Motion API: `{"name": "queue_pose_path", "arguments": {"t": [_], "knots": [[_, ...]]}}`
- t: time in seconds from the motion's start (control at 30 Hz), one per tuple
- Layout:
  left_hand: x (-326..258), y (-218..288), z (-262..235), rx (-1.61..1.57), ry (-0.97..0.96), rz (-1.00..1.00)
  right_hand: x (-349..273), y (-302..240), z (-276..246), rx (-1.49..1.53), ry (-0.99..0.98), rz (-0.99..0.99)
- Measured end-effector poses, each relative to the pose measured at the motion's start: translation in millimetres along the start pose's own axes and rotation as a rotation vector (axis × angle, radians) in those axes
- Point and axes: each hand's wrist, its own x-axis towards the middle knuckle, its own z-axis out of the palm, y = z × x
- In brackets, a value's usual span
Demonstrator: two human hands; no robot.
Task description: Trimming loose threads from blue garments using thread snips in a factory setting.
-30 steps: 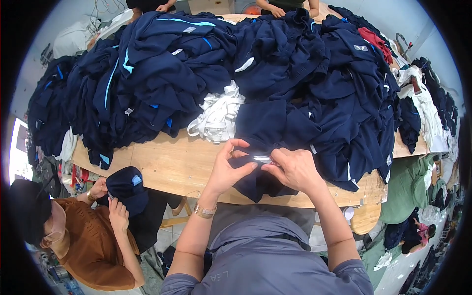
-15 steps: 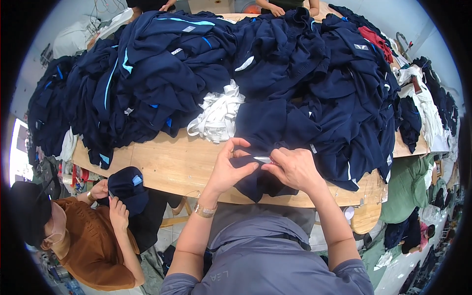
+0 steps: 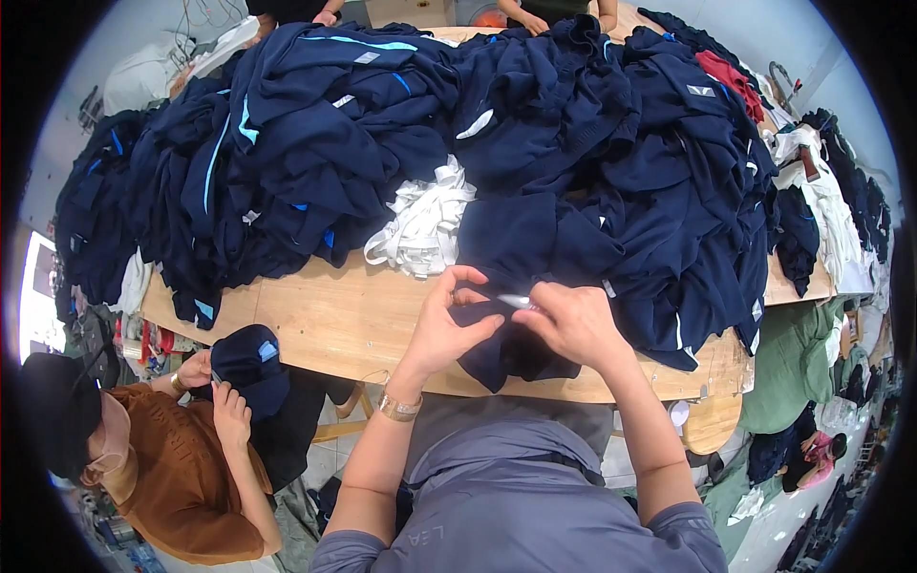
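A: Where is the navy garment point(image 3: 521, 361)?
B: Between the two hands, at the near edge of the tabletop point(image 3: 315, 310). The left hand point(image 3: 447, 323) pinches its upper edge between thumb and fingers, with the index finger lifted clear.

A: And the right hand point(image 3: 571, 325)?
B: Its fingers are closed around a small pale-bladed tool, snips point(image 3: 516, 301) by the look of it, pointing left over the cloth. The blades are too blurred to tell whether they are parted.

A: What lies around them?
B: A tangle of white strips point(image 3: 420, 229) sits beyond the left hand, and a large heap of navy garments point(image 3: 306, 143) spreads behind. At the left, a co-worker point(image 3: 186, 477) handles another dark piece point(image 3: 250, 368).

A: What could go wrong?
B: I'd worry about the tip nicking the fabric, since the cloth is soft and folds right beside the blades. The left fingertips are near that point too, so a slip of the right hand could cut them. A slack pinch might also let the edge slide.

A: Anything different from half a second ago?
B: The snips' tip is a little higher, and the blades look blurrier. The left hand keeps nearly the same place, and the white strips lie as they did.
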Motion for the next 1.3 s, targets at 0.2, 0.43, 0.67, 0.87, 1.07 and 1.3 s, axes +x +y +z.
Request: {"name": "queue_pose_path", "arguments": {"t": [0.2,0.43,0.67,0.87,1.07,1.3], "knots": [[2,-5,-13,-0.15,0.036,-0.029,-15,54,14,0.516,0.295,0.472],[3,-1,-11,-0.133,-0.015,-0.01,-5,32,32,0.211,0.343,0.083],[-1,35,11,0.419,0.059,0.244,15,5,9,0.567,0.356,0.102],[13,7,17,0.827,-0.106,0.424,19,-15,-30,1.076,0.682,0.05],[-1,31,9,-0.111,-0.112,0.033,4,36,-59,1.115,0.996,0.314],[5,37,7,0.331,0.092,0.201,-8,55,3,0.553,0.549,0.346]]}}
